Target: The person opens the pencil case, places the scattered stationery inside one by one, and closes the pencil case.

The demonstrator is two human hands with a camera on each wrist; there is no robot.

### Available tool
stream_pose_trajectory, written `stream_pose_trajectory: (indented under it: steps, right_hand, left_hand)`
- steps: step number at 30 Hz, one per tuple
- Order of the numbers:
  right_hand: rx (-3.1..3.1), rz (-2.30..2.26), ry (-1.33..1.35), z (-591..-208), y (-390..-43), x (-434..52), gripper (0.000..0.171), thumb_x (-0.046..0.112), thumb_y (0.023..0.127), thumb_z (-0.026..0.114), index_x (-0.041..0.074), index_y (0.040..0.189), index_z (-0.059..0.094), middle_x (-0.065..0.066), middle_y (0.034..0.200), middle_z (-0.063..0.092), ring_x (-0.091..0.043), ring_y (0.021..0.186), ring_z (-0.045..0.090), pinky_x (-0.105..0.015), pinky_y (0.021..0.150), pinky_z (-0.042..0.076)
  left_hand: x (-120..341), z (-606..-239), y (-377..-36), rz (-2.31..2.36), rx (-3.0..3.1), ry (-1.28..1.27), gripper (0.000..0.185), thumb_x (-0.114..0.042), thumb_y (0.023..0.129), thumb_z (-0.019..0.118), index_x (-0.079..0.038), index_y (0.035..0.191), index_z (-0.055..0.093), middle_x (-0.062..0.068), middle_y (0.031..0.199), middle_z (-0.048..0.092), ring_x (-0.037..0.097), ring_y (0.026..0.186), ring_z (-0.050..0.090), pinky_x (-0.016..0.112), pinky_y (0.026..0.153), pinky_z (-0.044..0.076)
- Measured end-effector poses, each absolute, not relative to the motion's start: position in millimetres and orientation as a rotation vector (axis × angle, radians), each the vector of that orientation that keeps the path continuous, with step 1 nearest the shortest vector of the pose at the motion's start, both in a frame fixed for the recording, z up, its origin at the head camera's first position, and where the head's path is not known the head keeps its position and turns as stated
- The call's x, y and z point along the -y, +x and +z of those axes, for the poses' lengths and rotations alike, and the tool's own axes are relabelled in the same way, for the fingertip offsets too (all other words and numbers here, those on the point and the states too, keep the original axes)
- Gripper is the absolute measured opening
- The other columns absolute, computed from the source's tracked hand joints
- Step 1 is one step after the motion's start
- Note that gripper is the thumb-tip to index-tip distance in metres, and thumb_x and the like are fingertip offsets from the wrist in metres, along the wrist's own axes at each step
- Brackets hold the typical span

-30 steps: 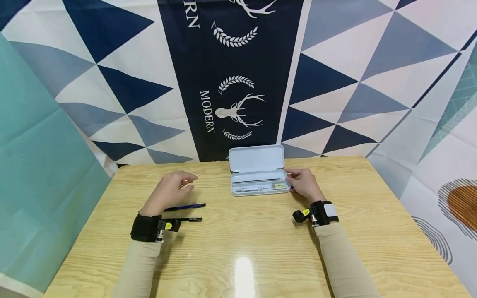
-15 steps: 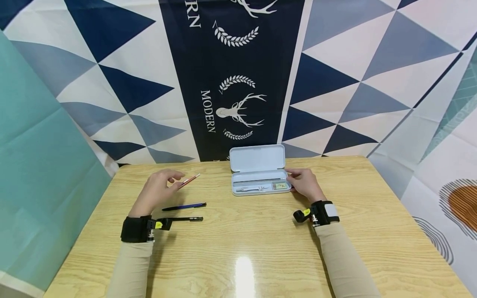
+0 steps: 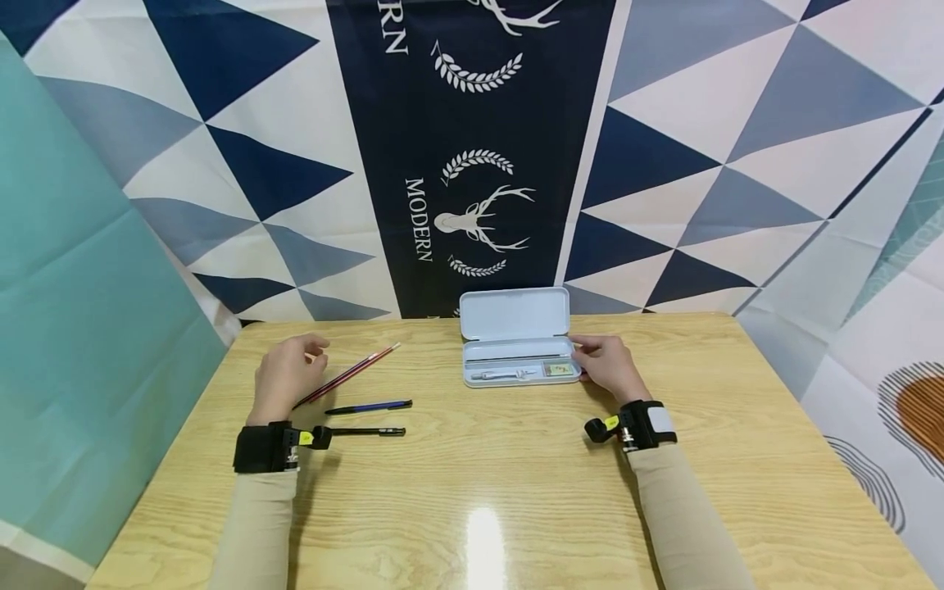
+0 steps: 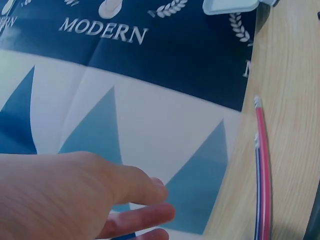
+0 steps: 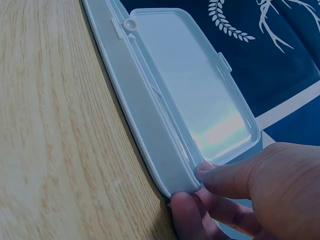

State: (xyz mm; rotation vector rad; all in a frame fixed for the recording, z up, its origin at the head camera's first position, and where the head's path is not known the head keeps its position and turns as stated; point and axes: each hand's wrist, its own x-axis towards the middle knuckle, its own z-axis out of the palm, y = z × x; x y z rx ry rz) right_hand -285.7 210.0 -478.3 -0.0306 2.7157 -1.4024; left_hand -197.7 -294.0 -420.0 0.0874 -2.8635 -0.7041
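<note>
A pale wooden table [image 3: 472,483] sits in front of you, backed by a cloth of blue and white triangles with a deer emblem. Near the far edge lies a white pencil case [image 3: 518,338], its lid standing open toward the cloth. In the tray you can see a slim white pen-like item and a small greenish block at the right end; finer detail is too small to tell. Your right hand [image 3: 603,365] grips the right end of the case, thumb and fingers curled round its corner. Your left hand [image 3: 286,375] rests on the table with fingers relaxed, holding nothing, just beside the red pencil [image 3: 348,374]. That pencil lies flat, its long axis slanting from near your left hand up toward the case, pale tip farthest from you. Nearer to you a blue pen [image 3: 369,406] and a black pen [image 3: 366,431] lie almost crosswise.
</note>
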Motion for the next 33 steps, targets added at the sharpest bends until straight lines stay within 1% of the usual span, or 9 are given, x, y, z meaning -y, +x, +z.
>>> stream_pose_trajectory:
  steps: [7, 8, 14, 15, 17, 24, 29, 30, 33]
  right_hand:
    - [-2.702, -1.415, -0.017, -477, -284, -210, 0.043, 0.006, 0.113, 0.064, -0.001, 0.155, 0.065, -0.037, 0.134, 0.073, -0.014, 0.081, 0.07, -0.02, 0.066, 0.061]
    - [-2.701, -1.414, -0.018, -477, -284, -211, 0.043, 0.006, 0.113, 0.064, -0.001, 0.155, 0.065, -0.037, 0.134, 0.073, -0.014, 0.081, 0.07, -0.02, 0.065, 0.061]
    - [-2.7, -1.411, -0.022, -477, -283, -210, 0.043, 0.006, 0.113, 0.064, 0.0, 0.156, 0.065, -0.037, 0.137, 0.071, -0.016, 0.085, 0.072, -0.02, 0.067, 0.062]
    - [-2.703, -1.409, -0.023, -477, -284, -210, 0.043, 0.006, 0.113, 0.064, 0.0, 0.156, 0.065, -0.037, 0.138, 0.071, -0.016, 0.085, 0.072, -0.02, 0.067, 0.062]
    - [-2.708, -1.406, -0.022, -477, -284, -210, 0.043, 0.006, 0.113, 0.064, 0.0, 0.156, 0.065, -0.037, 0.139, 0.07, -0.017, 0.086, 0.072, -0.02, 0.067, 0.062]
    - [-2.704, -1.41, -0.02, -478, -284, -210, 0.044, 0.006, 0.113, 0.064, 0.0, 0.156, 0.064, -0.037, 0.138, 0.071, -0.015, 0.084, 0.072, -0.02, 0.067, 0.062]
    - [-2.708, -1.402, -0.031, -479, -285, -212, 0.044, 0.007, 0.113, 0.063, 0.0, 0.156, 0.065, -0.037, 0.139, 0.071, -0.015, 0.084, 0.072, -0.02, 0.067, 0.062]
    - [-2.708, -1.399, -0.032, -478, -285, -212, 0.044, 0.007, 0.113, 0.063, 0.001, 0.156, 0.064, -0.036, 0.139, 0.07, -0.015, 0.085, 0.072, -0.019, 0.067, 0.062]
    - [-2.713, -1.393, -0.047, -478, -286, -212, 0.044, 0.007, 0.113, 0.063, 0.0, 0.156, 0.064, -0.036, 0.139, 0.07, -0.016, 0.085, 0.072, -0.02, 0.067, 0.062]
  left_hand:
    - [321, -424, -200, -0.809, 3.009, 0.135, 0.029, -0.004, 0.097, 0.066, -0.003, 0.124, 0.076, 0.028, 0.126, 0.075, 0.046, 0.109, 0.072, 0.057, 0.082, 0.058]
    - [328, -429, -203, -0.805, 3.018, 0.131, 0.028, -0.006, 0.095, 0.067, -0.006, 0.121, 0.076, 0.026, 0.123, 0.075, 0.044, 0.106, 0.071, 0.054, 0.081, 0.057]
    - [339, -431, -204, -0.843, 3.152, 0.196, 0.03, -0.013, 0.099, 0.072, -0.004, 0.128, 0.071, 0.032, 0.13, 0.07, 0.05, 0.113, 0.069, 0.057, 0.087, 0.058]
    - [336, -426, -202, -0.865, 3.179, 0.217, 0.034, -0.01, 0.1, 0.072, 0.0, 0.132, 0.068, 0.035, 0.135, 0.068, 0.053, 0.117, 0.067, 0.06, 0.09, 0.057]
    - [336, -426, -201, -0.871, 3.202, 0.207, 0.037, -0.008, 0.1, 0.072, 0.002, 0.135, 0.066, 0.037, 0.136, 0.067, 0.053, 0.117, 0.067, 0.061, 0.091, 0.057]
    - [338, -433, -201, -0.911, 3.28, 0.209, 0.041, 0.005, 0.096, 0.064, 0.003, 0.137, 0.063, 0.036, 0.135, 0.066, 0.049, 0.116, 0.066, 0.056, 0.092, 0.056]
    - [339, -437, -202, -0.946, 3.286, 0.245, 0.041, 0.006, 0.095, 0.066, 0.002, 0.135, 0.064, 0.035, 0.136, 0.066, 0.05, 0.119, 0.066, 0.059, 0.095, 0.057]
    - [341, -440, -205, -0.929, 3.289, 0.25, 0.04, 0.005, 0.095, 0.067, 0.0, 0.134, 0.066, 0.032, 0.134, 0.067, 0.047, 0.118, 0.066, 0.056, 0.095, 0.057]
    - [343, -444, -207, -0.916, 3.297, 0.247, 0.039, 0.006, 0.095, 0.066, 0.0, 0.133, 0.066, 0.031, 0.133, 0.067, 0.046, 0.117, 0.064, 0.056, 0.096, 0.056]
